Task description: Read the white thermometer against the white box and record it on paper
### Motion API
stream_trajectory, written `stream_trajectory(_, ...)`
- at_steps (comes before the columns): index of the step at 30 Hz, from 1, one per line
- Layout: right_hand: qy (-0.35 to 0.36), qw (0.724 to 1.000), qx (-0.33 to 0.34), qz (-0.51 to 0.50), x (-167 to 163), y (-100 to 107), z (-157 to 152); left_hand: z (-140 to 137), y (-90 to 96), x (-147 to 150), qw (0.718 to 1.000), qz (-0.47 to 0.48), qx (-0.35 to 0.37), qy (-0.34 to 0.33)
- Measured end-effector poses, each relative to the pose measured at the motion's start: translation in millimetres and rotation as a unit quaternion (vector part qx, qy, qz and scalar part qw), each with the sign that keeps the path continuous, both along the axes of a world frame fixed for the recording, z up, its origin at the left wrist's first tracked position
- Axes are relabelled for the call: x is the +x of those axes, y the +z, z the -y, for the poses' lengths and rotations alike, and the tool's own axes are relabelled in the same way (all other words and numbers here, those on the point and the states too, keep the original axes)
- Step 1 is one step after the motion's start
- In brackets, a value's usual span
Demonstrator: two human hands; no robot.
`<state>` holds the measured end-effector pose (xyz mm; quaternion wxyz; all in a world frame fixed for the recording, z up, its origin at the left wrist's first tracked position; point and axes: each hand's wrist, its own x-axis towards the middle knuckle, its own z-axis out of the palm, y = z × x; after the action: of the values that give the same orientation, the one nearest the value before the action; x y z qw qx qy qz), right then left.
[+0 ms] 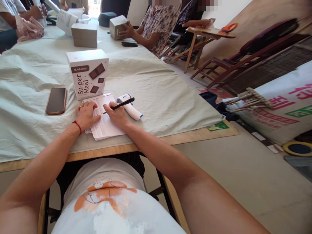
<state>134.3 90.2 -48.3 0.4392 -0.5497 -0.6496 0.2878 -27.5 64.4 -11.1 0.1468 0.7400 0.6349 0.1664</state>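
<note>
My right hand (117, 114) grips a black pen (126, 101), its tip down at the paper. Beneath both hands lies a small stack of white sheets (110, 130) with rows of small writing on the left part. My left hand (88, 115), with a ring and a red string bracelet, rests on the sheets' left edge, thumb apart from the fingers. Just behind the papers stands a white box (89, 74) printed "NutriMotion Su-per Meal". A white and blue handheld device (131, 110) lies right of my right hand, partly covered by it.
A phone (56, 101) lies left of my left hand on the pale tablecloth (156, 94). Farther back are a cardboard box (84, 35) and a person's hands on another box (118, 26). A wooden chair (219, 66) and a printed sack (287, 107) are at right.
</note>
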Motion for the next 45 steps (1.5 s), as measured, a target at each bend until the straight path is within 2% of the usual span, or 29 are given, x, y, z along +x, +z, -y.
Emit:
stream_trajectory(8, -0.008, 1.0, 0.001, 0.001, 0.6, -5.8, -3.3, -1.5, -2.9, -1.9, 1.0, 0.001, 0.005, -0.004)
stream_trajectory(23, 0.02, 0.999, 0.013, 0.021, -0.4, -1.9, -0.5, -1.5, -3.3, -3.2, 1.0, 0.001, 0.012, -0.006)
stream_trajectory(28, 0.005, 1.0, 0.013, 0.017, -1.7, -1.8, 0.4, -1.7, -3.2, -3.0, 1.0, 0.003, 0.011, -0.005)
stream_trajectory(37, 0.018, 0.997, -0.002, -0.079, 6.6, 4.2, -5.9, -0.8, -1.3, -1.4, 1.0, -0.013, 0.005, -0.002)
stream_trajectory(45, 0.007, 1.0, 0.001, -0.028, 5.6, -0.3, -4.6, -0.1, -3.8, -2.4, 1.0, -0.021, 0.016, -0.007)
